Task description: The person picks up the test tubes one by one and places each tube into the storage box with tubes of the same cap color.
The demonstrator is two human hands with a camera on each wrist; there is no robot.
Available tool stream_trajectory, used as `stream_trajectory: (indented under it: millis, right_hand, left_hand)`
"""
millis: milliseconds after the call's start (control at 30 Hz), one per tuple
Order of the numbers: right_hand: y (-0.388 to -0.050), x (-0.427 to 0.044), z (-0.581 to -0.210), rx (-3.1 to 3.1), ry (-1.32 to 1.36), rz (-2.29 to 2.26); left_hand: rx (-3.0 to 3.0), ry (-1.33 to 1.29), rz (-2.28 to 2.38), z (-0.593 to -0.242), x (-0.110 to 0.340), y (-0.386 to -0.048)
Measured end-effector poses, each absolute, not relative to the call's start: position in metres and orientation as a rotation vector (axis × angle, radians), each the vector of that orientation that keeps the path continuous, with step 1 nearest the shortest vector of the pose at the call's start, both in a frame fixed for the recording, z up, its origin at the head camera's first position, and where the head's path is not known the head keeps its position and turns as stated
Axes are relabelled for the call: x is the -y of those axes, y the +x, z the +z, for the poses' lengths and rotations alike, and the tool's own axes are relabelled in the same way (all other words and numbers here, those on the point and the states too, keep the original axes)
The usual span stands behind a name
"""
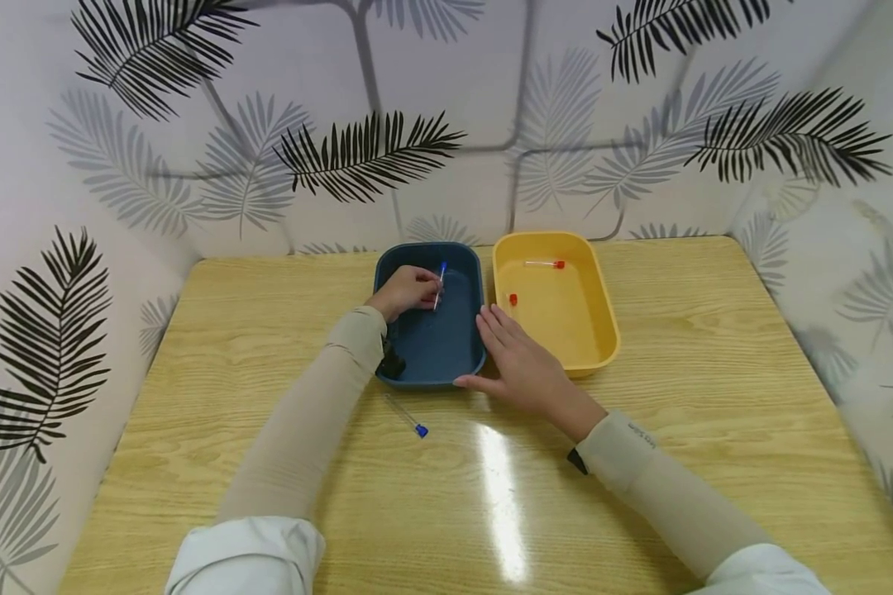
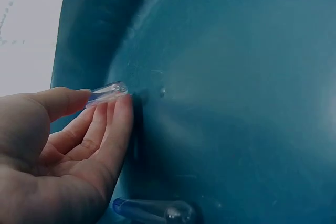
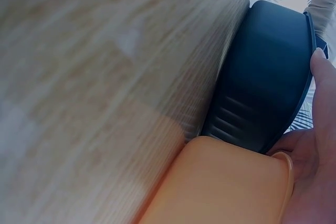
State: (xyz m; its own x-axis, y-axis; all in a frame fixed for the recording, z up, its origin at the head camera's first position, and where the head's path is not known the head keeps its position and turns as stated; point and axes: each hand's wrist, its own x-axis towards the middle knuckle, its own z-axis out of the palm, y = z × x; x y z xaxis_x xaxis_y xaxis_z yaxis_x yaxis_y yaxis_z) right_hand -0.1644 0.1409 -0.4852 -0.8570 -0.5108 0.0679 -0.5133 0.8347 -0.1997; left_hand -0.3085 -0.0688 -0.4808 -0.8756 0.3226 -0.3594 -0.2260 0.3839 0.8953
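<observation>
My left hand (image 1: pixel 411 289) reaches into the blue bin (image 1: pixel 446 385) and pinches a clear test tube (image 2: pixel 107 93) with a blue cap between thumb and fingertips. In the head view the tube is tilted, cap end away from me. A second blue-ended tube (image 2: pixel 152 211) lies on the bin floor below that hand in the left wrist view. My right hand (image 1: pixel 519 357) rests at the blue bin's near right corner, fingers straight along the right rim. Its thumb touches the rim in the right wrist view.
A yellow bin (image 1: pixel 610 339) stands close beside the blue one on the right. Inside it are a red-capped tube (image 1: pixel 543 264) and another red cap (image 1: pixel 513 300). A blue-capped tube (image 1: pixel 404 413) lies on the wooden table (image 1: pixel 714 347) before the blue bin. Patterned fabric (image 1: pixel 446 198) hangs behind.
</observation>
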Motion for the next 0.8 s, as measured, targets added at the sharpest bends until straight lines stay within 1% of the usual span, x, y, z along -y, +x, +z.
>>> stream_trajectory:
  millis: [800]
  right_hand:
    - [-0.1638, -0.1403, -0.4849, 3.009, 0.825, 0.328]
  left_hand:
    - [-2.167, 0.074, 1.436, -0.4829, 0.0688, -0.3085]
